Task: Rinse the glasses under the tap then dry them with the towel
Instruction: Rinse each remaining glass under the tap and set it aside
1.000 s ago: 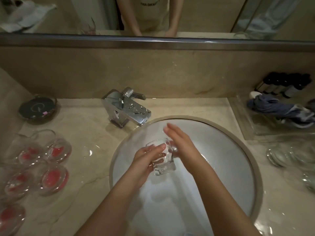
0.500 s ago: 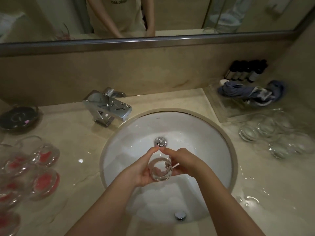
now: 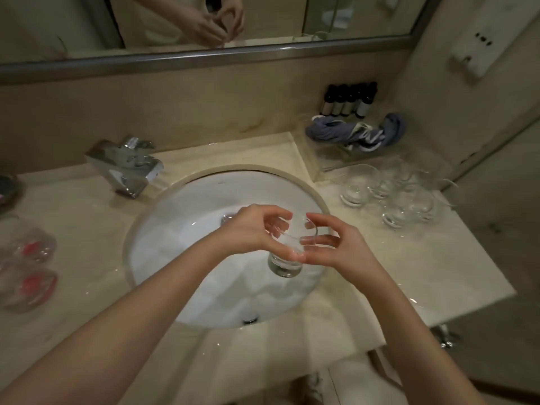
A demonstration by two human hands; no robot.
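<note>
the basin (image 3: pixel 181 229) is the landmark for everything here: a white round bowl set into the pale stone counter (image 3: pixel 87 217). the tap (image 3: pixel 125 166) stands at the basin's back left rim, and no stream is plainly visible from it. left of the basin lie several glasses with red inside (image 3: pixel 32 264), which i judge to be the ones not yet rinsed. right of the basin, well apart from the hands, a cluster of clear glasses (image 3: pixel 394 194) rests on the counter, and behind that cluster, at the basin's back right, the blue towel (image 3: pixel 356 131) is bunched in a clear tray by a row of dark bottles (image 3: pixel 347 100).

over the basin's right half, both hands meet on one clear glass (image 3: pixel 287 252). the left hand (image 3: pixel 251 232) curls its fingers over the rim from the left; the right hand (image 3: pixel 336 247) pinches the glass wall from the right, thumb and fingertips closed on it. the glass hangs upright between them, base down, above the bowl and away from the tap's spout.

my reading: the rinse of this glass is ending or done, and drying comes next. that calls for one hand to keep the wet glass secure while the other reaches to the basin's back right for the towel. wet glass is slippery, so the grip should not loosen over the hard bowl.
</note>
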